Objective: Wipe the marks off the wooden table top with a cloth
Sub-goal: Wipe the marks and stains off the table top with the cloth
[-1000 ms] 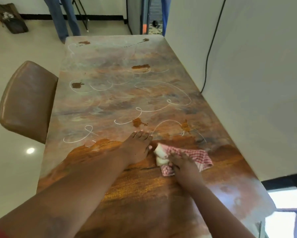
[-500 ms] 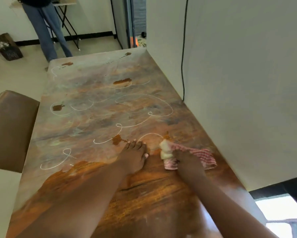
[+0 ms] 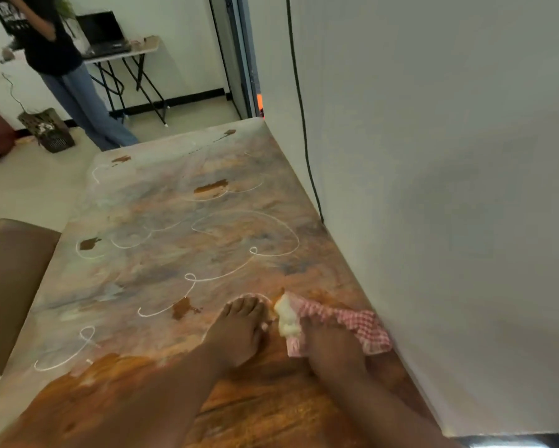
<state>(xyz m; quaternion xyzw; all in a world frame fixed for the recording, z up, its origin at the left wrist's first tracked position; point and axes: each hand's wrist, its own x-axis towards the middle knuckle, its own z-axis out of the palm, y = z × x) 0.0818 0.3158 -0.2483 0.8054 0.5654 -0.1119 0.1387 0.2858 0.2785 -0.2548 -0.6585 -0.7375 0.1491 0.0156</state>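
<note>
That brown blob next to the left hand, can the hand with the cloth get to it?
Probably yes. The right hand presses the cloth close by, but the left hand lies flat between it and the blob, so it must go around.

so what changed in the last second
The right hand pushed the cloth forward and toward the wall, over the brown smear that lay ahead of it. The left hand stays flat on the table; the farther marks remain.

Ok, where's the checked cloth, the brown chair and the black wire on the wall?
checked cloth (image 3: 362, 321), head view, on its pink checks.
brown chair (image 3: 10, 286), head view, middle of its backrest.
black wire (image 3: 299, 101), head view, partway down the wall.
</note>
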